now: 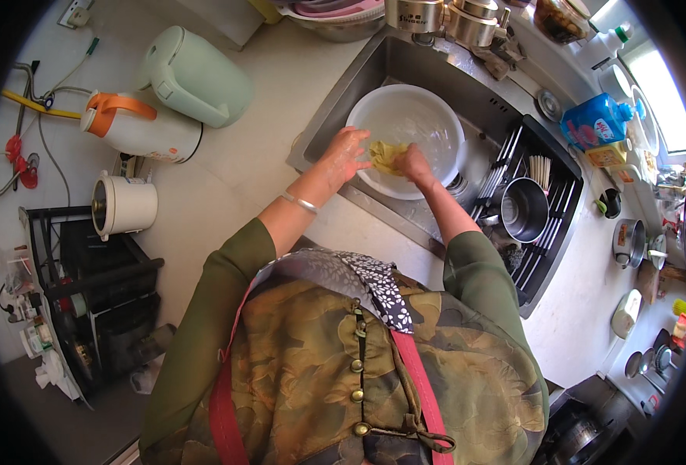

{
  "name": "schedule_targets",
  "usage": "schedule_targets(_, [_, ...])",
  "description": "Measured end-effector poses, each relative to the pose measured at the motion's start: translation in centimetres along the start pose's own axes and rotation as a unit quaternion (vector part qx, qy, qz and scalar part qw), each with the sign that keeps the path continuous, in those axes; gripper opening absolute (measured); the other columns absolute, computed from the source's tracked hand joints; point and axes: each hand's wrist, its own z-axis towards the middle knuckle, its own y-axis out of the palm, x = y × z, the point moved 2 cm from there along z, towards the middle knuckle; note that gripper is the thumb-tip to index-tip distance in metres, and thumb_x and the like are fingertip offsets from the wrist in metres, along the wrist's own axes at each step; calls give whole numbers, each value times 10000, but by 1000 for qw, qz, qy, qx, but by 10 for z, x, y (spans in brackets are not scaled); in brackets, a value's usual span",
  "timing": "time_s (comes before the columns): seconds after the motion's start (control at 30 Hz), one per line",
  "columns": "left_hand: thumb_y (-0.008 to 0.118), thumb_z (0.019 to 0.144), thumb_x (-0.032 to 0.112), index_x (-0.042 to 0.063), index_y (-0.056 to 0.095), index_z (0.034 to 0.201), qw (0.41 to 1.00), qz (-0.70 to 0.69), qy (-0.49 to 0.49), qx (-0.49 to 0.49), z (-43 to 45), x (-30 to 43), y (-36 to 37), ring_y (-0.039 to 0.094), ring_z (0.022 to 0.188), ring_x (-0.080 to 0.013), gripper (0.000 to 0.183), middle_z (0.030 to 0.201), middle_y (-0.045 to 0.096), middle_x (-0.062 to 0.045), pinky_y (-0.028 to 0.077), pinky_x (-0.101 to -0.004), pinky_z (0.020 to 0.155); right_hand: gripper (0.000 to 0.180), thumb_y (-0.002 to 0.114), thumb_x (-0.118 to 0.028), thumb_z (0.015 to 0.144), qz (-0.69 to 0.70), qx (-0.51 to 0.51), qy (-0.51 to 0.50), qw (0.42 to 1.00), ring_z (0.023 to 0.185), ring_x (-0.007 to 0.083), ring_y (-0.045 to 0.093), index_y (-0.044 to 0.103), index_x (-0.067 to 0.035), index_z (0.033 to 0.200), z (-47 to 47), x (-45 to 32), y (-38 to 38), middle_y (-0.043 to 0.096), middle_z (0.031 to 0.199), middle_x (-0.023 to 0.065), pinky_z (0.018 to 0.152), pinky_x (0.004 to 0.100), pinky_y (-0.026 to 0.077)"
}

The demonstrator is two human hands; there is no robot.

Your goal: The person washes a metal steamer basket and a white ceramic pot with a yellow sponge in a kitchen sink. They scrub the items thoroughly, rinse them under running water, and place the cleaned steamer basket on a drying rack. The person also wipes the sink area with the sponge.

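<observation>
A white basin [404, 96] with water in it stands in the stainless steel sink [378, 58]. My right hand [414, 163] is closed on a yellow cloth [383, 156] inside the basin, near its front. To the left, my left hand [346, 152] is spread over the basin's left rim, its fingers apart and pointing at the cloth. It looks wet and holds nothing. A silver bangle [301, 202] circles the left wrist.
Right of the basin, a black drying rack [572, 192] holds a metal pot [523, 209] and chopsticks [539, 171]. A green electric kettle [203, 78] and a white-orange jug [145, 131] are on the left counter. A blue detergent bottle [593, 121] stands behind the rack.
</observation>
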Motion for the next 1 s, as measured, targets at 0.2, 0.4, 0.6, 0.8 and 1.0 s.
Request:
schedule_targets(0.2, [612,781,219,46,183,1337,998,-10,-43,-35,1,-9,-7,109,1306,-371,723,1397,119,-199,248,-567,975,343,562,-274,756,-76,37,7,996,874,365,582,544,15,941,-4,-3,-10,576,946,247,744,422,459])
schedule_targets(0.4, [555,822,353,49,226,1319,996,-28,-84,27,-4,-6,3,158,1286,-390,669,1390,129,-216,247,-581,974,244,604,-218,718,141,16,-93,986,741,334,587,552,7,796,-43,-97,-72,593,741,195,649,400,436])
schedule_targets(0.6, [406,881,473,80,483,1116,949,-165,-46,-265,24,-14,-22,529,993,-252,465,1076,534,-116,420,-405,882,232,609,-158,735,101,84,-255,958,764,357,564,532,8,878,-134,-190,-111,583,825,194,654,404,438])
schedule_targets(0.8, [435,873,341,130,530,903,961,-174,10,-213,-4,0,6,574,784,-166,233,885,580,-27,485,-331,675,348,631,-183,742,67,219,-322,919,947,344,487,558,-56,1057,-138,-197,-90,512,1031,185,810,402,401])
schedule_targets(1.0, [487,816,401,195,560,923,979,-133,-115,-105,-18,-4,33,604,774,-173,243,879,613,-8,489,-343,651,294,613,-143,782,359,134,-191,904,995,211,515,570,-46,1057,-93,-163,-80,529,1096,111,849,300,402])
